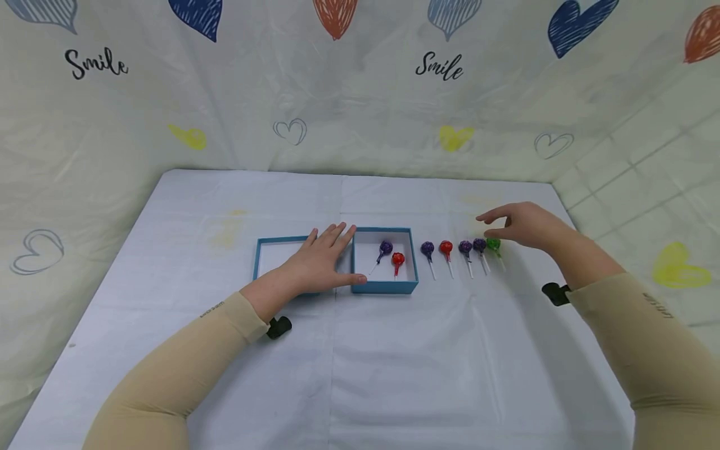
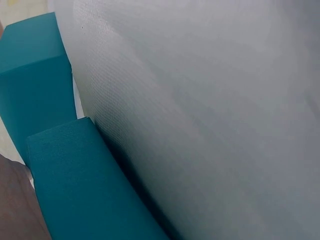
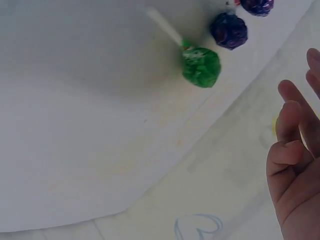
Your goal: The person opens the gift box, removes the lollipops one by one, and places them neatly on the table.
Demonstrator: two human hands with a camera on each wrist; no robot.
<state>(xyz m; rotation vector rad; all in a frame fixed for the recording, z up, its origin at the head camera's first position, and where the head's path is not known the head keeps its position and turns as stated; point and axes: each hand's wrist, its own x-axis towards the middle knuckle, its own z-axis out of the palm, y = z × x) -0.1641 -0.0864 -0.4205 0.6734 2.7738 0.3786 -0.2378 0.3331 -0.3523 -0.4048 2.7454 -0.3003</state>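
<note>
My left hand (image 1: 316,265) lies with spread fingers across the left blue-rimmed box part (image 1: 257,257), covering much of it. Its fingertips and thumb reach the left wall of the deeper blue box (image 1: 385,287). Inside that box are a purple lollipop (image 1: 385,248) and a red lollipop (image 1: 398,258). On the right, my right hand (image 1: 525,226) hovers by the green lollipop (image 1: 494,244), thumb and fingers apart, nothing between them. In the right wrist view, a gap separates that hand (image 3: 297,165) from the green lollipop (image 3: 201,67).
Left of the green lollipop, purple lollipops (image 1: 479,245) and a red one (image 1: 446,247) form a row, sticks toward me. A white cloth (image 1: 394,362) covers the table. Behind it hangs a sheet (image 1: 365,81) printed with hearts.
</note>
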